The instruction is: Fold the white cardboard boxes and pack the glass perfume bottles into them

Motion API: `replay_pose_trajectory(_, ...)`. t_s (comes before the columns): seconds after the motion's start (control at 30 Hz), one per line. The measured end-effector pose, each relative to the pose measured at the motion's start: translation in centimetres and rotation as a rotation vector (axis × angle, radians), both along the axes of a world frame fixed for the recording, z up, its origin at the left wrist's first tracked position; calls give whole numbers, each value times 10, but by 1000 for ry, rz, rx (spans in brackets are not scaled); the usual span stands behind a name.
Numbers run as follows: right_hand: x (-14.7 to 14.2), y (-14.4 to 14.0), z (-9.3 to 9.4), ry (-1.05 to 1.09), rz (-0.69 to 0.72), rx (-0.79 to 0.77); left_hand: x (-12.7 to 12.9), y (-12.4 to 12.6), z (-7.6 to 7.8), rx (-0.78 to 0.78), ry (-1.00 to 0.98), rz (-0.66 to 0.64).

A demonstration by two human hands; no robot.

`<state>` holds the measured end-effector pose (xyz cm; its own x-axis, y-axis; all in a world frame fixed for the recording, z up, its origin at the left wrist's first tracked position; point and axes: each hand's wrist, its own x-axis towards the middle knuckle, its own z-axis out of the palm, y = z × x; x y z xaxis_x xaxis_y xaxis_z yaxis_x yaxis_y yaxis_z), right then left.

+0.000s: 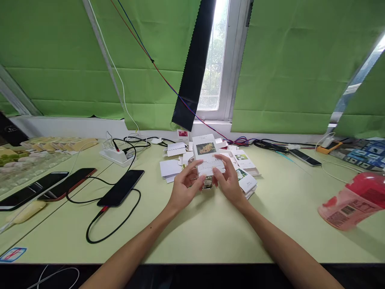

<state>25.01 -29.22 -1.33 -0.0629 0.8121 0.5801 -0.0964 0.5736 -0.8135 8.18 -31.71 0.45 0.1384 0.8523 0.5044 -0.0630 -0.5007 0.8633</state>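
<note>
Between both hands, above the table, is a white card box (207, 154) printed with a picture of yellowish flowers. My left hand (187, 186) pinches its lower left side with thumb and fingers. Its lower right side is gripped by my right hand (229, 180). Just under the box a shiny round thing (207, 182) partly shows; the rest of it is hidden. More white boxes with flower pictures (246, 182) lie by my right hand. Left of the held box are plain white folded cards (170, 168).
A phone (120, 188) with a looped black cable lies on the left, near two more phones and a white power strip (116, 154). On the right stand a tilted red-lidded pink container (351, 200), a dark handset (305, 157) and an orange-edged device (329, 146). Cables run along the wall.
</note>
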Motion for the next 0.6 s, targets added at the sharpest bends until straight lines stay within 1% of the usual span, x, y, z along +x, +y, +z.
replay_pose_trajectory(0.47, 0, 1, -2, -28, 17, -8, -1, 2, -1, -17, -41, -75)
replay_pose_trajectory(0.6, -1, 2, -3, -32, 24, 0, -2, 2, -1, -27, -56, -73)
